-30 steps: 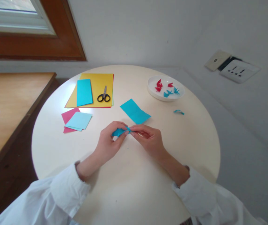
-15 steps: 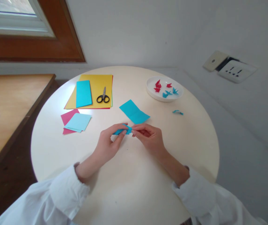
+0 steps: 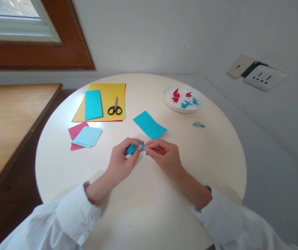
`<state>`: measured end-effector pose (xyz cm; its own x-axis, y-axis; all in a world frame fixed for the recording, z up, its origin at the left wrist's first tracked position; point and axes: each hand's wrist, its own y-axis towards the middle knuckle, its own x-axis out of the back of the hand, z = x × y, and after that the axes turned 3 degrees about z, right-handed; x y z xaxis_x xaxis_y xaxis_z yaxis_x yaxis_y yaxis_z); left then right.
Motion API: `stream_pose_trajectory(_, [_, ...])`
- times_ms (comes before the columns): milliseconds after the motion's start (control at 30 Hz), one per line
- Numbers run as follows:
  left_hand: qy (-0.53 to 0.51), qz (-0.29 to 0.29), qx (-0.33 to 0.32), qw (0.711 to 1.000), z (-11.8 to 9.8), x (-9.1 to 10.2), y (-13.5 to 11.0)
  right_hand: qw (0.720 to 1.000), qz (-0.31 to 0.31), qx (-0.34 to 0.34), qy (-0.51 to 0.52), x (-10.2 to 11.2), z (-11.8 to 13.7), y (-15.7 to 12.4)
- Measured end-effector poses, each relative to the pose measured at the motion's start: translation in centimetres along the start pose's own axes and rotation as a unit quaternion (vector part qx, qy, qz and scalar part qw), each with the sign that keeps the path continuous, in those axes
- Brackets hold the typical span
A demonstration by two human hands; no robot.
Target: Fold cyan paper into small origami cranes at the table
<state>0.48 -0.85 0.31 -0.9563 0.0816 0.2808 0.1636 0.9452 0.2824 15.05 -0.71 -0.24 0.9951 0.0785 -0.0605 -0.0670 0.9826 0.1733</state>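
Blue paper, folded small (image 3: pixel 131 149), is held between both hands at the centre of the frame, above the table (image 3: pixel 149 194). The left hand (image 3: pixel 121 158) clamps it between thumb and fingers; the right hand (image 3: pixel 167 156) has thumb and forefinger pinched together on its right-hand end. The faces under the fingers are hidden.

Change noted: half a second ago the piece showed flatter, more of its right end exposed; now its left part slopes down and the right end is largely covered by the fingertips. Assessed as a small turn of the piece during folding, with the shaping unfinished.

Orientation: the long axis appears to run across the frame, left end lower. The narrower end points right, toward the right fingertips; the broader end lies beneath the left fingers.

Just beyond the hands lies a creased blue sheet (image 3: pixel 150 125). At centre left are pale blue squares (image 3: pixel 88 134) over pink paper (image 3: pixel 76 131). At upper left, scissors (image 3: pixel 116 102) rest on yellow paper (image 3: pixel 107 88). At upper right, a white dish (image 3: pixel 169 105) contains red figures (image 3: pixel 176 93) and blue figures (image 3: pixel 188 103).
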Motion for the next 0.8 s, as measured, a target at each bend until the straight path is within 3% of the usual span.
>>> stream_pose_trajectory(800, [-0.07, -0.065, 0.012, 0.995, -0.15, -0.89, -0.2, 0.999, -0.047, -0.009, 0.007, -1.02, -0.14, -0.18])
